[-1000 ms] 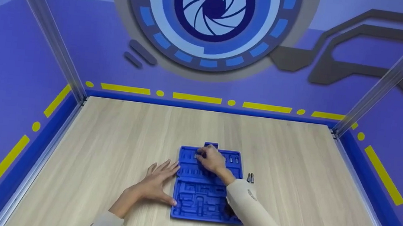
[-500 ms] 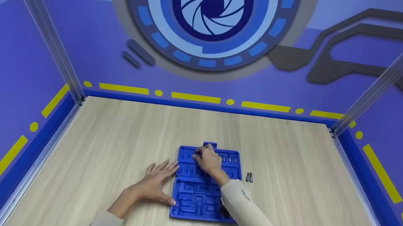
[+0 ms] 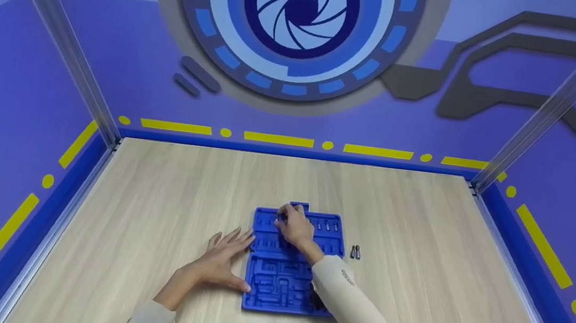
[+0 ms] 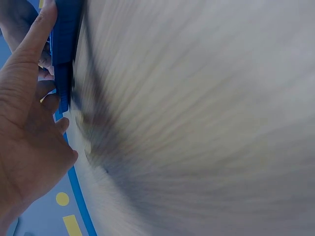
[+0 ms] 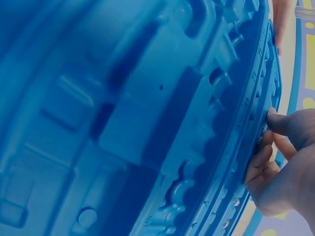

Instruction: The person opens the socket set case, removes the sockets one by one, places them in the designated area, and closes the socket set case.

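Note:
An unfolded blue plastic tool case (image 3: 278, 306) lies on the table, its moulded slots facing up. My left hand (image 3: 221, 264) is spread at its left side, thumb and fingertips touching the edge; the left wrist view shows this left hand (image 4: 32, 105) beside the case wall (image 4: 66, 37). Over the far half, my right hand (image 3: 296, 227) pinches a small metal bit (image 3: 277, 218) at the upper row of slots; its fingers mostly cover the bit. In the right wrist view, thumb and fingers of the right hand (image 5: 288, 162) reach down to the far row, the bit hidden.
Several silvery bits (image 3: 327, 226) sit in the far row, right of the hand. Two more loose bits (image 3: 355, 252) lie on the wooden table (image 3: 416, 260) just right of the case. Blue panels (image 3: 250, 109) and metal posts stand around the table.
My right hand has moved slightly left along the far row, its fingers still around the small bit. The left hand stays at the case edge. The head view has shifted a little.

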Demonstrator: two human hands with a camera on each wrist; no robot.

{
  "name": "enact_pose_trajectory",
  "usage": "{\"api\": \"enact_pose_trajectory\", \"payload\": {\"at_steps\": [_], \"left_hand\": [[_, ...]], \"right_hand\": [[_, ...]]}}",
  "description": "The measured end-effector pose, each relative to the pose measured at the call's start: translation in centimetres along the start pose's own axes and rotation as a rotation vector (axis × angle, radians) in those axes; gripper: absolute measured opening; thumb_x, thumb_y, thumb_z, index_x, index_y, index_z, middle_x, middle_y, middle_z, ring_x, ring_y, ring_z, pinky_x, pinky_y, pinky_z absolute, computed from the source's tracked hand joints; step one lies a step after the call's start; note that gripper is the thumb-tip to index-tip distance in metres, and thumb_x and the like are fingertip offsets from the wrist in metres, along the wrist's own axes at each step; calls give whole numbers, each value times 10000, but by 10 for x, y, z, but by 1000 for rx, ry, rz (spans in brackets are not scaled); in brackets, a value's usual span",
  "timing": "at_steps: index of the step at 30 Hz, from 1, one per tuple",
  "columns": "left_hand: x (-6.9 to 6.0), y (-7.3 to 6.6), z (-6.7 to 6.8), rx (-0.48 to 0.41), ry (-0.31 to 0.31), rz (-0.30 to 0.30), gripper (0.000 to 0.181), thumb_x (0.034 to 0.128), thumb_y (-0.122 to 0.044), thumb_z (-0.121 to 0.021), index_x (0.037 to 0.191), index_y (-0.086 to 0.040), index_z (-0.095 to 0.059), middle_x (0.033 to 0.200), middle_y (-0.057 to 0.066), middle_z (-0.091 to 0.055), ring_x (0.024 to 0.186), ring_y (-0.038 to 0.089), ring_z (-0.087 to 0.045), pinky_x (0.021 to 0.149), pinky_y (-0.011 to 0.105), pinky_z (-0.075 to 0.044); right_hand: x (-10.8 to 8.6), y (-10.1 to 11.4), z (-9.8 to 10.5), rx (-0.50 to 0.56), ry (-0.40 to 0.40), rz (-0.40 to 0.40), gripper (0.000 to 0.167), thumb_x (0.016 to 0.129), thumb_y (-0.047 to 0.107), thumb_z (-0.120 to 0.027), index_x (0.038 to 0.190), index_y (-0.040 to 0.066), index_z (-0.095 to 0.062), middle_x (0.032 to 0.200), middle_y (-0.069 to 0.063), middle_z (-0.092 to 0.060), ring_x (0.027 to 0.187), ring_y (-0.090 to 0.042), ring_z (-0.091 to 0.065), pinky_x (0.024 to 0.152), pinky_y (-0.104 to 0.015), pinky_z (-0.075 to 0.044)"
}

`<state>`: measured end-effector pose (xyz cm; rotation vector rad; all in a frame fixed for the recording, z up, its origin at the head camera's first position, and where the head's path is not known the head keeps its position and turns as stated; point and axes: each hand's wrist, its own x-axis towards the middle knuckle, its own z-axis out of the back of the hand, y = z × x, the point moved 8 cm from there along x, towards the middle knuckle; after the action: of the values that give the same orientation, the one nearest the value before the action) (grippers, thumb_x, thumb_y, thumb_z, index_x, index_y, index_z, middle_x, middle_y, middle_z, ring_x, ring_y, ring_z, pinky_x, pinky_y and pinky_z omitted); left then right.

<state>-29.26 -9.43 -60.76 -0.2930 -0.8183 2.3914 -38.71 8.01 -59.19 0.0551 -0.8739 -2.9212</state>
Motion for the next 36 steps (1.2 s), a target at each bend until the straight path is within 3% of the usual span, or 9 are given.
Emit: {"api": "enact_pose_trajectory", "payload": {"at_steps": [6, 11, 17, 21, 24, 26, 29, 31, 36], "left_hand": [[-1, 0, -1, -1, 3, 6, 1227, 660, -556, -908, 1604, -59, -301, 1701, 150, -222, 1556, 505, -127, 1184, 758, -37], [-5, 3, -2, -13, 11, 16, 1226, 663, -543, -915, 1601, -46, -301, 1699, 158, -224, 1557, 507, -120, 1176, 766, -19], [-7, 4, -1, -3, -1, 21, 1236, 653, -552, -916, 1598, -41, -305, 1698, 160, -229, 1553, 510, -133, 1171, 773, -38], [-4, 1, -2, 0, 5, 9, 1237, 659, -569, -905, 1602, -48, -297, 1699, 159, -223, 1553, 509, -132, 1171, 775, -45], [-2, 1, -2, 6, 6, 9, 1233, 662, -567, -904, 1604, -55, -296, 1701, 150, -225, 1556, 502, -131, 1173, 772, -47], [-2, 1, -2, 9, 5, 11, 1231, 661, -561, -907, 1605, -57, -297, 1701, 147, -227, 1556, 501, -132, 1175, 770, -50], [-2, 0, -1, 10, 8, 16, 1227, 664, -555, -908, 1605, -58, -298, 1701, 149, -226, 1557, 501, -129, 1178, 766, -45], [-1, 0, -1, 7, 11, 20, 1225, 667, -555, -907, 1606, -60, -296, 1701, 149, -226, 1557, 500, -128, 1179, 764, -42], [1, -1, 0, -3, 11, 23, 1216, 673, -550, -906, 1606, -62, -297, 1700, 147, -228, 1561, 493, -122, 1188, 754, -30]], "right_hand": [[-5, 1, 2, 61, -48, 92, 131, 938, 165, -733, 1052, 124, -681, 1051, -82, -662, 995, -280, -674, 833, -498, -558], [-4, -6, -9, 148, -42, 131, 102, 949, 243, -731, 963, 145, -708, 1010, -59, -671, 980, -245, -664, 860, -495, -539], [-9, 1, -3, 224, -9, 167, 125, 943, 209, -728, 940, 92, -685, 1003, -113, -703, 984, -303, -668, 871, -518, -524], [-8, -5, 4, 377, -21, 197, 146, 941, 174, -728, 912, 54, -651, 984, -129, -744, 909, -232, -675, 828, -408, -535], [-5, -11, 6, 539, -13, 255, 164, 948, 184, -729, 886, 72, -627, 948, -91, -752, 773, -144, -662, 687, -301, -540], [-5, -13, 8, 614, 13, 246, 156, 950, 176, -729, 893, 71, -629, 958, -88, -748, 704, -121, -671, 600, -260, -536], [-4, -18, 7, 669, 64, 160, 121, 964, 160, -714, 951, 50, -666, 1017, -115, -748, 658, -160, -720, 532, -238, -533], [-8, -17, 9, 664, 92, 82, 114, 965, 100, -698, 1005, -5, -679, 1071, -179, -742, 682, -220, -752, 549, -244, -548], [-11, -18, 16, 639, 104, 47, 167, 982, 84, -670, 1096, -35, -693, 1050, -219, -747, 673, -231, -753, 547, -223, -525]]}}
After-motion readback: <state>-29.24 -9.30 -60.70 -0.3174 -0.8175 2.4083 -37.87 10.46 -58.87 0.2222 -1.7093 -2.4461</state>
